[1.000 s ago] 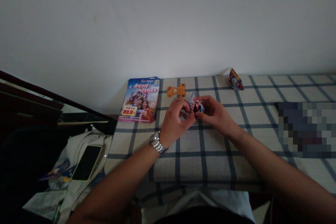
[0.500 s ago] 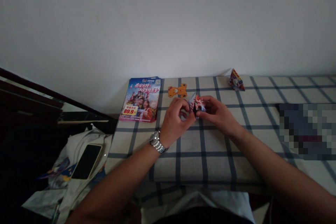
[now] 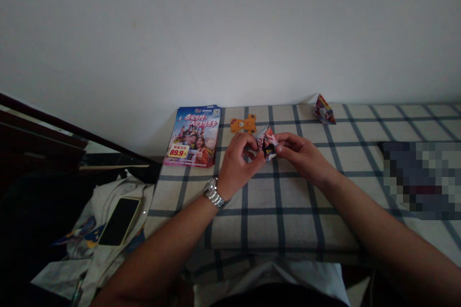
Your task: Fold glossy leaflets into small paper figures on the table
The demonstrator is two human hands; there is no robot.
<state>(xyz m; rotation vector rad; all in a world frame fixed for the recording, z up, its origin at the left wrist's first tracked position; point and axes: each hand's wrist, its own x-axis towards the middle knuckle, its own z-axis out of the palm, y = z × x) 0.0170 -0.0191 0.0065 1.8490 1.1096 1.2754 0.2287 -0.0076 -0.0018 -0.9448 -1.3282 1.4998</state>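
Between my hands, just above the checked tablecloth, is a small folded piece of printed paper in red, white and dark colours. My left hand, with a silver watch on its wrist, pinches its left side between thumb and fingers. On the other side my right hand grips the paper's right edge with thumb and fingertips. Part of the paper is hidden by the fingers. A bear-shaped orange cutout lies flat just beyond my left hand.
A stack of printed flyers lies at the table's left end. A folded paper shape stands near the wall. At right is a blurred dark item. Lower left, a phone rests on a pale bag.
The folded paper has turned slightly and shows more of its dark face. My right fingers have shifted their hold along its right edge; my left hand has moved slightly left.
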